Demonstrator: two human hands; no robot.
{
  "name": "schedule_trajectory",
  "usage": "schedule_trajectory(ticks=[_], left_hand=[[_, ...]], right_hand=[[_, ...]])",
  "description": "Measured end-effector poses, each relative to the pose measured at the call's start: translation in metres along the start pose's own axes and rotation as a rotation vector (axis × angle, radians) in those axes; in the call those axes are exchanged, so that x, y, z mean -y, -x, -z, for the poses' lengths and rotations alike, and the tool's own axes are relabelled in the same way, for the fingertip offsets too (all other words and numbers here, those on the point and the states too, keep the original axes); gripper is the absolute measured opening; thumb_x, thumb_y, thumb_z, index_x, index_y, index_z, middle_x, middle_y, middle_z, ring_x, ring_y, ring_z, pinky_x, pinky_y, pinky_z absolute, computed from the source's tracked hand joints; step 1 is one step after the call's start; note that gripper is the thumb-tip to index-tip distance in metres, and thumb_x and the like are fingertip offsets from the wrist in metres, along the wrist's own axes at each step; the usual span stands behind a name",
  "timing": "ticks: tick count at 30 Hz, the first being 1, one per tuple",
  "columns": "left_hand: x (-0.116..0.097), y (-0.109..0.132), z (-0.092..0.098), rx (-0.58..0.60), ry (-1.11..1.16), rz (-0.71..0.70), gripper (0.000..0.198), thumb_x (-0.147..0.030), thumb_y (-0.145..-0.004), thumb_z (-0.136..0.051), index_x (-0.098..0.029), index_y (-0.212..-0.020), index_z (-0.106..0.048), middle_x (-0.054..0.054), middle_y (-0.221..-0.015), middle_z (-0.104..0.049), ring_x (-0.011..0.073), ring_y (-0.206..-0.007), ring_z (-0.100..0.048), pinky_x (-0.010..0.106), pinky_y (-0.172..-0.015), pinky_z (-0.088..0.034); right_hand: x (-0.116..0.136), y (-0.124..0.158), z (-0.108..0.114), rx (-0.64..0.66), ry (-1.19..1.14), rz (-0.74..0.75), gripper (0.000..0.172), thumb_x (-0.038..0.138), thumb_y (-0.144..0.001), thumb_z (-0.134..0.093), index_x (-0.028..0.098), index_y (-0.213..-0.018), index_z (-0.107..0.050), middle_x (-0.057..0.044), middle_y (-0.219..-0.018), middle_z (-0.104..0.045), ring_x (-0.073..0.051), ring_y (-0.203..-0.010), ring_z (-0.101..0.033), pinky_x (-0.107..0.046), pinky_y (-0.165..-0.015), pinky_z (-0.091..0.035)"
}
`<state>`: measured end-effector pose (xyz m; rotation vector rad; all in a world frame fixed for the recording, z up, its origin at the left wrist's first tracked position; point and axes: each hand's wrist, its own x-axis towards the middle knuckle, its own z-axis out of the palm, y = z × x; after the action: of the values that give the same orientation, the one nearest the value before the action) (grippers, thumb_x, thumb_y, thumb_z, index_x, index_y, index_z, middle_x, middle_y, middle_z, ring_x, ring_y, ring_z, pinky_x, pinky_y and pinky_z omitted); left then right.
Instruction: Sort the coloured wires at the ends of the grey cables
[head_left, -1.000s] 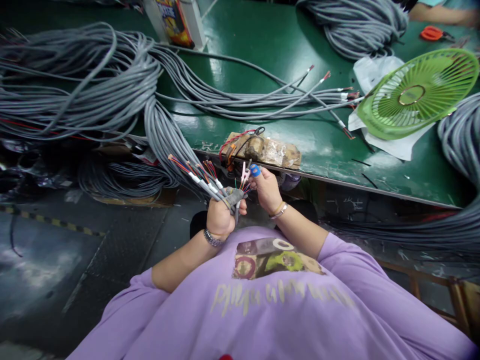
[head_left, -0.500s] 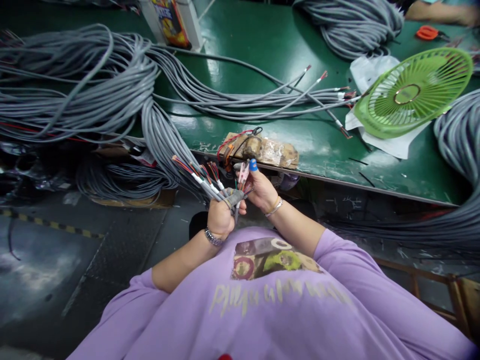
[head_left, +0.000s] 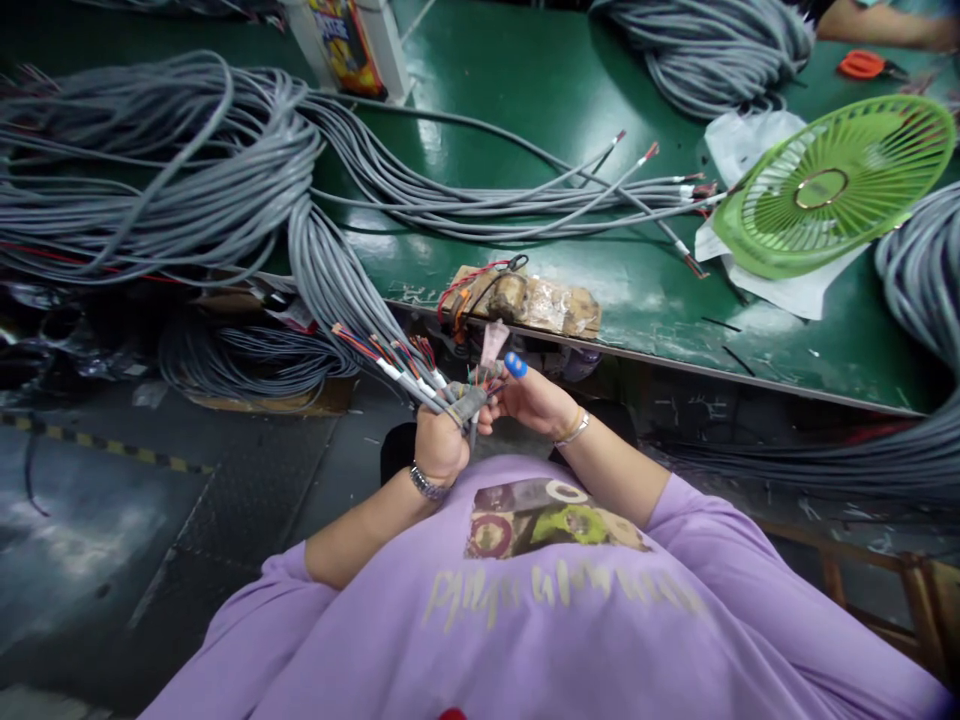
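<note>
My left hand (head_left: 441, 437), with grey finger covers, is closed round a bundle of grey cables (head_left: 411, 383). Their white-banded ends fan out to the upper left, with thin coloured wires (head_left: 360, 343) bared. Against it, my right hand (head_left: 541, 402) has its fingers curled in at the thin wires of one cable end (head_left: 477, 378). A blue cover (head_left: 515, 364) sits on the right thumb, which sticks up. Just above these fingers shows a pale pink piece (head_left: 493, 342), too blurred to name. The inner fingertips of both hands partly hide each other.
A taped wooden block (head_left: 551, 305) with red and black leads lies at the edge of the green table (head_left: 495, 70). Large grey cable coils (head_left: 187, 170) fill the left. At right are a green fan (head_left: 832, 190), orange-handled cutters (head_left: 862, 65) and another person's arm (head_left: 885, 22).
My right hand has shifted slightly right and down, its thumb now lower. The pink piece has tilted and blurred. My left hand keeps its hold on the cables.
</note>
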<state>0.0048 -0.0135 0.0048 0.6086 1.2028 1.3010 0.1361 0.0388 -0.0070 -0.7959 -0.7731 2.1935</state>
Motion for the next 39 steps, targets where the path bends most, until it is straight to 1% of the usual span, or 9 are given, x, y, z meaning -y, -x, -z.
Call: schedule_trajectory(ticks=[2, 5, 9, 13, 18, 21, 28, 33, 39], left_hand=[[0.002, -0.001, 0.001, 0.001, -0.01, -0.012, 0.031, -0.039, -0.061, -0.081, -0.015, -0.06, -0.061, -0.002, -0.048, -0.06, 0.0078, -0.038, -0.052, 0.018, -0.038, -0.043], [0.005, -0.001, 0.002, -0.018, -0.013, -0.012, 0.029, -0.038, -0.06, -0.081, -0.015, -0.061, -0.063, -0.002, -0.048, -0.061, 0.0082, -0.037, -0.052, 0.018, -0.038, -0.043], [0.01, 0.0, 0.005, -0.02, -0.02, -0.022, 0.03, -0.04, -0.06, -0.081, -0.015, -0.063, -0.064, -0.001, -0.049, -0.062, 0.0091, -0.039, -0.054, 0.02, -0.04, -0.047], [0.016, -0.001, 0.012, 0.02, -0.063, -0.024, 0.03, -0.041, -0.063, -0.08, -0.016, -0.064, -0.063, -0.001, -0.051, -0.063, 0.0096, -0.039, -0.055, 0.021, -0.042, -0.049], [0.016, -0.005, 0.021, 0.14, -0.164, 0.055, 0.029, -0.037, -0.061, -0.081, -0.015, -0.064, -0.062, 0.0, -0.049, -0.064, 0.012, -0.039, -0.057, 0.023, -0.043, -0.051], [0.013, -0.005, 0.02, 0.133, -0.135, 0.061, 0.028, -0.035, -0.06, -0.081, -0.015, -0.061, -0.061, -0.001, -0.048, -0.063, 0.0115, -0.039, -0.056, 0.023, -0.042, -0.05], [0.011, -0.001, 0.009, 0.019, -0.005, 0.007, 0.028, -0.037, -0.059, -0.08, -0.016, -0.058, -0.062, -0.001, -0.046, -0.061, 0.0106, -0.036, -0.053, 0.022, -0.038, -0.047], [0.007, -0.003, 0.008, -0.015, 0.024, 0.025, 0.028, -0.037, -0.057, -0.08, -0.015, -0.061, -0.064, 0.0, -0.046, -0.061, 0.0103, -0.036, -0.053, 0.021, -0.037, -0.045], [-0.004, -0.001, 0.005, 0.051, 0.049, 0.06, 0.026, -0.034, -0.059, -0.081, -0.015, -0.062, -0.064, 0.0, -0.047, -0.061, 0.0099, -0.039, -0.054, 0.019, -0.038, -0.047]], right_hand=[[0.0, 0.007, 0.002, -0.03, 0.066, 0.046, 0.046, 0.056, -0.064, -0.08, 0.015, -0.08, -0.064, 0.002, -0.063, -0.058, -0.009, -0.055, -0.05, -0.022, -0.053, -0.044], [0.002, 0.014, 0.001, -0.069, 0.135, 0.082, 0.038, 0.044, -0.062, -0.083, 0.015, -0.079, -0.063, 0.005, -0.059, -0.053, -0.007, -0.052, -0.046, -0.02, -0.052, -0.042], [0.002, 0.017, -0.006, -0.118, 0.271, 0.126, 0.032, 0.038, -0.065, -0.08, 0.016, -0.081, -0.063, 0.002, -0.066, -0.06, -0.009, -0.059, -0.052, -0.022, -0.055, -0.042], [-0.002, 0.016, -0.014, -0.244, 0.358, 0.227, 0.029, 0.038, -0.066, -0.078, 0.016, -0.073, -0.06, 0.002, -0.061, -0.06, -0.009, -0.055, -0.05, -0.022, -0.053, -0.037], [-0.001, 0.015, -0.015, -0.226, 0.435, 0.161, 0.035, 0.041, -0.062, -0.081, 0.015, -0.071, -0.061, 0.003, -0.058, -0.059, -0.008, -0.053, -0.048, -0.022, -0.051, -0.035], [-0.003, 0.015, -0.014, -0.272, 0.454, 0.164, 0.039, 0.044, -0.058, -0.082, 0.014, -0.071, -0.062, 0.003, -0.06, -0.059, -0.007, -0.053, -0.047, -0.022, -0.051, -0.036], [-0.011, 0.012, -0.019, -0.344, 0.392, 0.233, 0.042, 0.05, -0.06, -0.082, 0.015, -0.07, -0.061, 0.004, -0.06, -0.057, -0.007, -0.053, -0.045, -0.021, -0.049, -0.038], [-0.008, 0.01, -0.008, -0.254, 0.221, 0.189, 0.045, 0.051, -0.06, -0.083, 0.015, -0.078, -0.063, 0.003, -0.068, -0.06, -0.006, -0.055, -0.049, -0.02, -0.052, -0.042], [0.013, -0.007, 0.01, -0.3, -0.022, 0.044, 0.056, 0.072, -0.082, -0.052, 0.016, -0.082, -0.062, -0.001, -0.07, -0.063, -0.008, -0.053, -0.053, -0.021, -0.05, -0.046]])
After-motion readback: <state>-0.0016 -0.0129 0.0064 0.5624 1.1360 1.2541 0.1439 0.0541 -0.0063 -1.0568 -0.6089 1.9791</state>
